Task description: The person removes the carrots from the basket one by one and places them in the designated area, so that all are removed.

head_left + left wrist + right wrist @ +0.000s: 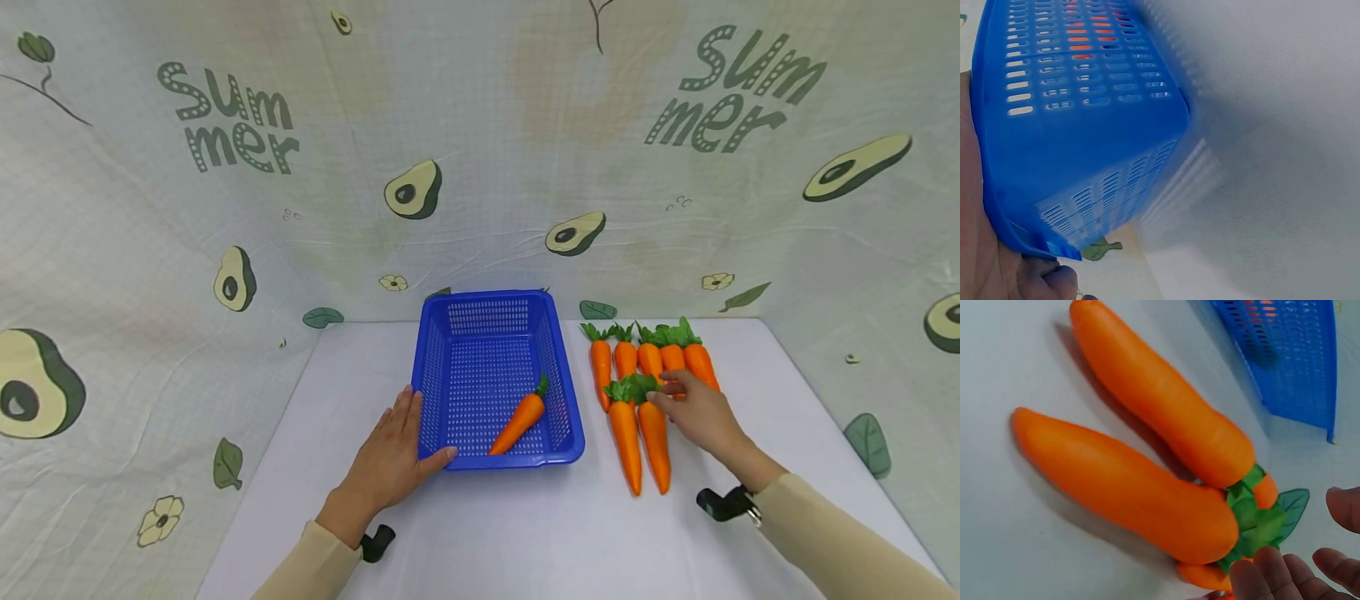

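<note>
A blue plastic basket (480, 358) with slotted walls stands mid-table in the head view. One orange carrot (516, 427) with a green top lies inside it at the front right. My left hand (392, 457) rests along the basket's left front corner, fingers straight and thumb over the front rim. To the basket's right, two carrots (626, 442) lie side by side, tips toward me. My right hand (699, 410) is over the leafy tops (1257, 522) of this pair, thumb and fingers apart with nothing between them in the right wrist view.
Behind the front pair lies a row of several more carrots (601, 371), tops pointing away. A white tabletop (525, 533) carries everything. At its back and sides hangs a pale cloth (480, 125) printed with avocados and leaves.
</note>
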`<action>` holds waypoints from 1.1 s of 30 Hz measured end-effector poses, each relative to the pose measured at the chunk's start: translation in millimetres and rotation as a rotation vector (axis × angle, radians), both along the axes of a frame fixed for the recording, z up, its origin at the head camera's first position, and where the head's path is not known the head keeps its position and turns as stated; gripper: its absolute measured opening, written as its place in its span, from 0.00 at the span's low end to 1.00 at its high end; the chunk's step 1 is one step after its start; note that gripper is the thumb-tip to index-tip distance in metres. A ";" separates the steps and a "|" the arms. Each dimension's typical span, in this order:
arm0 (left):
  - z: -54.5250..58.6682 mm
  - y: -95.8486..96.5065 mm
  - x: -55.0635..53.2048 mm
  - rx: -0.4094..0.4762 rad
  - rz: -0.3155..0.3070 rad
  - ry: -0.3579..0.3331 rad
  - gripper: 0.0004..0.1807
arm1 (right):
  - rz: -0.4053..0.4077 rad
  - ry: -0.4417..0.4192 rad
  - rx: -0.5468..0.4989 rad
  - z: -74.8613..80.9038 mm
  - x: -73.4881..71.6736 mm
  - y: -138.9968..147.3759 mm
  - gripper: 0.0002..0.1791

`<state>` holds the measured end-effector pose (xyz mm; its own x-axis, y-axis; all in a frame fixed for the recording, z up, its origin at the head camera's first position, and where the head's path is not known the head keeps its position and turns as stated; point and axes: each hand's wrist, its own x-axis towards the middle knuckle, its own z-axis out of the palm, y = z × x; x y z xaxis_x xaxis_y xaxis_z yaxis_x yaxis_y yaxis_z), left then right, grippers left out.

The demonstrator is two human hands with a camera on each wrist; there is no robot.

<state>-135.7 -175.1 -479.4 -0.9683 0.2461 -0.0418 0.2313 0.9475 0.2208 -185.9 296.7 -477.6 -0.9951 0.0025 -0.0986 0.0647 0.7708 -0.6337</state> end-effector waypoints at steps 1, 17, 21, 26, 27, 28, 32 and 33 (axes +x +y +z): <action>0.1 -0.2 0.1 0.000 0.001 -0.001 0.64 | 0.001 0.012 -0.003 3.8 -1.1 -2.6 0.36; 1.9 -1.5 1.0 0.003 -0.001 -0.015 0.64 | 0.112 0.009 -0.254 68.8 -16.3 -89.4 0.36; 1.8 -1.6 0.5 0.009 0.000 -0.026 0.64 | 0.176 0.009 -0.258 69.5 -15.5 -115.8 0.36; 1.6 -2.2 -0.1 0.010 -0.006 -0.025 0.63 | 0.252 -0.007 -0.231 65.1 -14.4 -143.0 0.34; 1.5 -2.3 -0.2 0.010 -0.007 -0.024 0.63 | 0.265 -0.010 -0.227 63.7 -14.4 -147.6 0.34; 1.4 -2.4 -0.3 0.010 -0.009 -0.023 0.63 | 0.278 -0.016 -0.230 62.4 -14.2 -152.1 0.34; 1.2 -2.5 -0.2 0.018 -0.007 -0.025 0.63 | 0.306 -0.035 -0.223 55.2 -13.6 -167.4 0.33; 1.1 -2.4 -0.3 0.018 -0.007 -0.024 0.63 | 0.309 -0.039 -0.220 53.2 -13.3 -170.4 0.33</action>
